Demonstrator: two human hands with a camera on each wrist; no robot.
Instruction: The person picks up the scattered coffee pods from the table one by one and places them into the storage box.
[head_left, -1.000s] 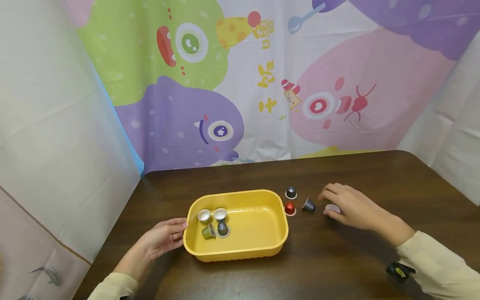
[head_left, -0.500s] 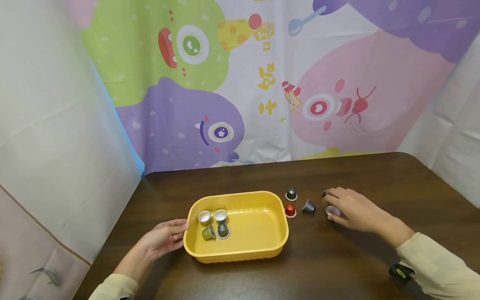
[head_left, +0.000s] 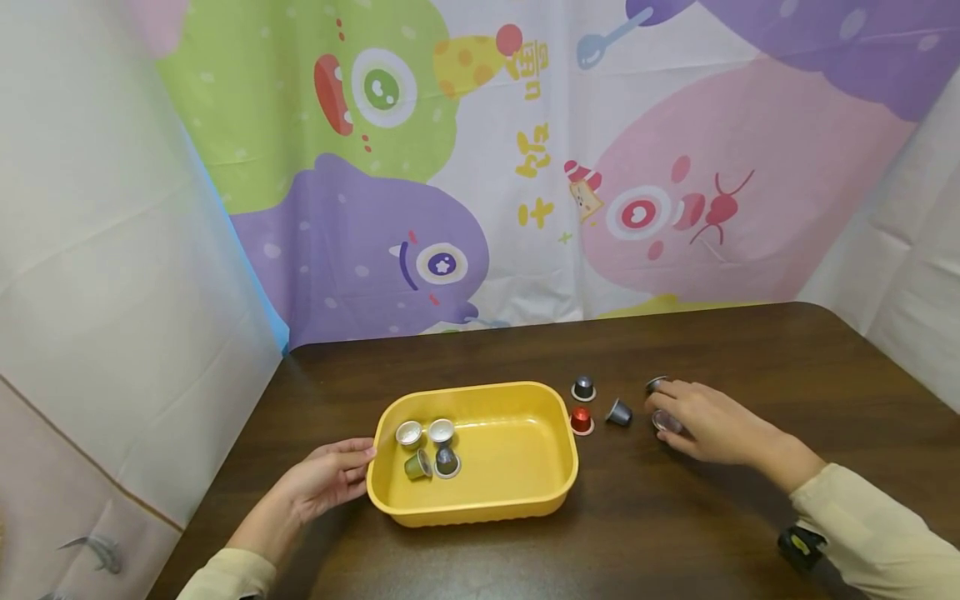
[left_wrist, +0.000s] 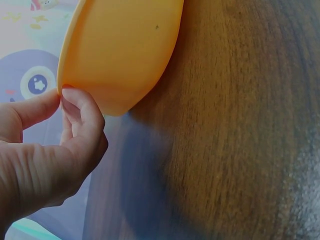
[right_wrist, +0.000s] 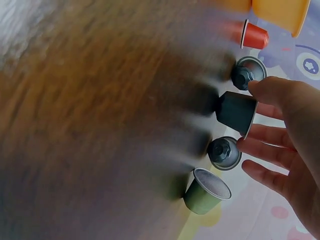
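Note:
My left hand pinches the left rim of a yellow tray; the left wrist view shows thumb and fingers at its edge. Right of the tray, my right hand is low over the table. In the right wrist view its thumb and fingers hold the rim of a dark coffee capsule, lid up, its base at the tabletop. Close beside it are two dark capsules, one left and one right, plus a green capsule with its lid up. The head view partly hides the held capsule behind fingers.
Inside the tray's left half sit several capsules, including a green one and a silver-lidded one. A red capsule and a black capsule stand near its right end. A patterned curtain hangs behind the brown table.
My right hand has lowered slightly and drawn nearer to me around the capsule, uncovering a dark capsule behind its fingertips. My left hand and the tray have not visibly moved.

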